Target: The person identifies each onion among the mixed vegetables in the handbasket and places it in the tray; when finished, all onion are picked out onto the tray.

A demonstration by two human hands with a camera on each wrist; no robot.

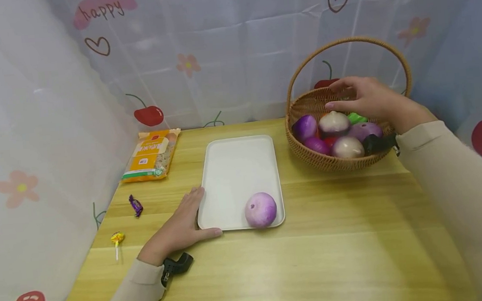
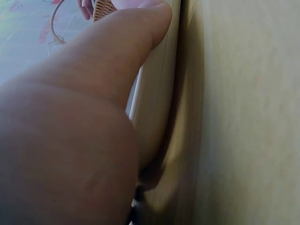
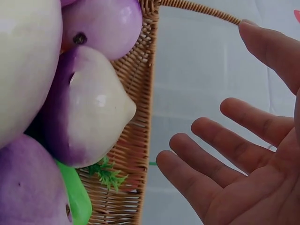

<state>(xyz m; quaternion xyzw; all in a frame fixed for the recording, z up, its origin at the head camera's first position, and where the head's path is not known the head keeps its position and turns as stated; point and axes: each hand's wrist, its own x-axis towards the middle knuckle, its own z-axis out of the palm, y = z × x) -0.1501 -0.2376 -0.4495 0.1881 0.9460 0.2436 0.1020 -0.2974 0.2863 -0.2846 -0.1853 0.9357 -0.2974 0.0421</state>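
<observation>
My left hand [image 1: 183,223] rests at the lower left corner of a white tray [image 1: 238,169], thumb along its front edge and fingers at its left side. On the tray's lower right corner sits a purple-and-white turnip [image 1: 261,210]. Over a wicker basket [image 1: 335,163] hovers my right hand [image 1: 368,95], fingers apart and holding nothing. Just below it lies a white-and-purple turnip [image 1: 334,123] with a pointed tip, which also shows as a turnip [image 3: 89,110] in the right wrist view. Several other purple and white vegetables fill the basket, with something green [image 1: 356,118] among them.
An orange food packet [image 1: 150,156] lies at the back left of the wooden table. Nearer are a purple wrapped candy [image 1: 136,205] and a yellow lollipop [image 1: 117,237]. The basket's tall handle [image 1: 349,40] arches above the right hand's area. Printed curtains surround the table.
</observation>
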